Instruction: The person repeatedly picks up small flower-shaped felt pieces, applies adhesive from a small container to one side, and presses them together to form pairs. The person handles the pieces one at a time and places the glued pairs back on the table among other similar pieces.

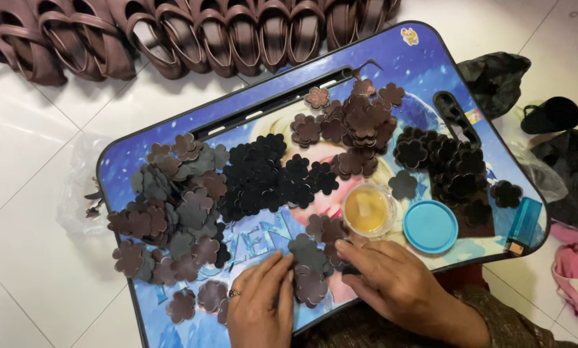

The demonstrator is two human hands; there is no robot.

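A blue picture-printed lap tray (424, 61) lies on the white floor, covered with flower-shaped leather cutouts. Brown flowers (360, 122) are heaped at the top middle, black ones (269, 174) in the centre, and grey and brown ones (179, 206) at the left. My left hand (261, 303), with a ring on one finger, rests flat at the tray's near edge, fingertips touching a small stack of brown flowers (311, 280). My right hand (392, 280) lies beside it, fingers pressing on the same stack. An open round pot of yellow glue (367, 209) stands just above my right hand.
A blue round lid (430, 225) and a blue lighter (524, 225) lie at the tray's right. A row of brown shoe straps (186, 35) lines the floor at the top. Black bags (495, 80), a black shoe (549, 115) and pink cloth (575, 264) lie at right; clear plastic (76, 183) at left.
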